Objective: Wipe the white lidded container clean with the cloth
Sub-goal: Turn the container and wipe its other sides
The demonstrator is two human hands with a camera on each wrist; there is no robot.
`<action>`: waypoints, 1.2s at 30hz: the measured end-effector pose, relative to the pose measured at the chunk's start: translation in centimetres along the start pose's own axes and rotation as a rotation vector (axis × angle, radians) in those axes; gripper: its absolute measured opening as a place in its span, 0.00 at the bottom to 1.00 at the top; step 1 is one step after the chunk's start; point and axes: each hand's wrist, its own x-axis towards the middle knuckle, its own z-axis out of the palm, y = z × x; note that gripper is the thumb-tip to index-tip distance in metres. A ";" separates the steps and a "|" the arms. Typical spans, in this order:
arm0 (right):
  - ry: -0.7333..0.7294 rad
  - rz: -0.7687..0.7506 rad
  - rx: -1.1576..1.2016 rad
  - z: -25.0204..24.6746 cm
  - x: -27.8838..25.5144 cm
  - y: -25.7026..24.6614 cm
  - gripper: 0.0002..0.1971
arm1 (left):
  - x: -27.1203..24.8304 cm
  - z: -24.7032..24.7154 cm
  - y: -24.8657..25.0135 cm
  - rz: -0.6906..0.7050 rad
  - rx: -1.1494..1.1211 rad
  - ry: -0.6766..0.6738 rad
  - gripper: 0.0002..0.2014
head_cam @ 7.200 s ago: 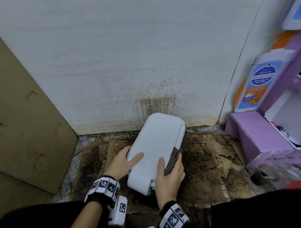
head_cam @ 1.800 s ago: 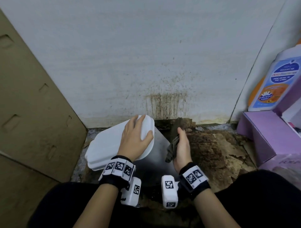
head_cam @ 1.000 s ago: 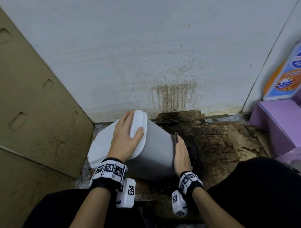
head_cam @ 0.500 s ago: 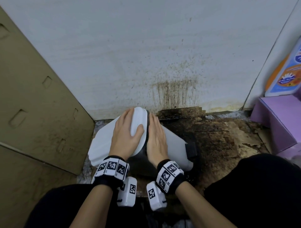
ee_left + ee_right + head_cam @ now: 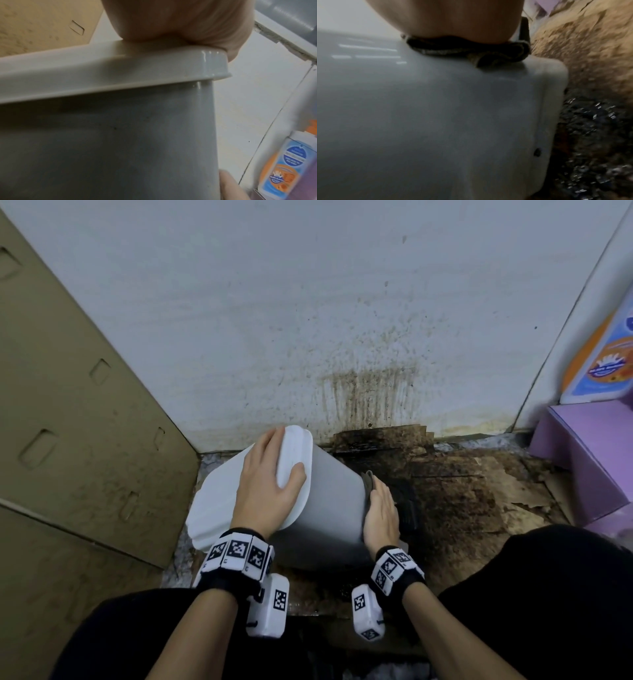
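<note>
The white lidded container [image 5: 332,508] lies tilted on the floor, its lid [image 5: 219,501] pointing left. My left hand [image 5: 267,491] lies flat over the lid, fingers reaching its far edge, thumb on its face. In the left wrist view the palm [image 5: 171,20] rests on the lid rim [image 5: 120,70] above the grey wall [image 5: 120,142]. My right hand [image 5: 382,515] presses the dark cloth [image 5: 368,479] flat against the container's side near its base. In the right wrist view the cloth [image 5: 471,50] is bunched under the palm [image 5: 453,17] on the container [image 5: 436,115].
A cardboard panel [image 5: 68,422] leans at the left. The white wall [image 5: 370,392] behind is stained brown. Wet, torn brown cardboard [image 5: 462,498] covers the floor. A purple box [image 5: 589,453] and an orange-blue bottle [image 5: 606,364] stand at the right.
My right hand has slid with the cloth from beside the lid rightward along the container's side to near its base. The left hand stays on the lid.
</note>
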 end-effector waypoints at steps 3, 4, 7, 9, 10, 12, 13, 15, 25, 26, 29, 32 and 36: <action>-0.020 -0.043 0.048 1.1 -1.0 -2.3 0.27 | 0.2 0.1 0.1 0.006 0.017 0.009 0.33; -0.031 -0.074 0.056 1.5 -1.5 -3.5 0.29 | 0.2 0.2 0.1 0.012 0.020 0.010 0.33; -0.123 -0.207 0.069 2.6 -2.6 -7.5 0.32 | 0.3 0.5 0.2 0.018 0.040 0.014 0.35; -0.197 -0.300 0.067 3.2 -3.1 -9.2 0.29 | 0.4 0.6 0.0 0.007 0.050 0.016 0.35; -0.215 -0.337 0.044 3.3 -3.2 -9.5 0.28 | 0.4 0.6 0.0 0.000 0.048 0.015 0.35; -0.217 -0.397 0.003 3.0 -3.2 -9.1 0.27 | 0.5 0.6 0.1 -0.006 0.043 0.004 0.36; -0.211 -0.432 -0.012 2.7 -3.1 -8.5 0.28 | 0.5 0.7 0.1 -0.003 0.041 -0.002 0.36; -0.206 -0.486 -0.037 2.1 -2.6 -7.3 0.29 | 0.5 0.7 0.3 0.003 0.034 -0.012 0.36; -0.089 -0.104 -0.016 -0.6 1.6 0.8 0.28 | 0.0 0.3 -0.2 -0.004 -0.018 0.003 0.35; -0.078 -0.089 -0.016 -0.5 1.8 0.8 0.29 | 0.0 0.3 -0.1 -0.005 -0.012 0.007 0.35; -0.059 -0.089 -0.018 0.1 1.9 0.1 0.32 | 0.1 0.2 -0.2 -0.010 0.003 0.027 0.34; -0.064 -0.097 0.002 0.6 1.3 -1.1 0.29 | 0.2 0.0 -0.2 -0.010 0.012 0.034 0.34; -0.096 -0.168 0.033 1.9 -0.2 -4.4 0.27 | 0.2 0.1 -0.3 -0.020 0.014 0.033 0.36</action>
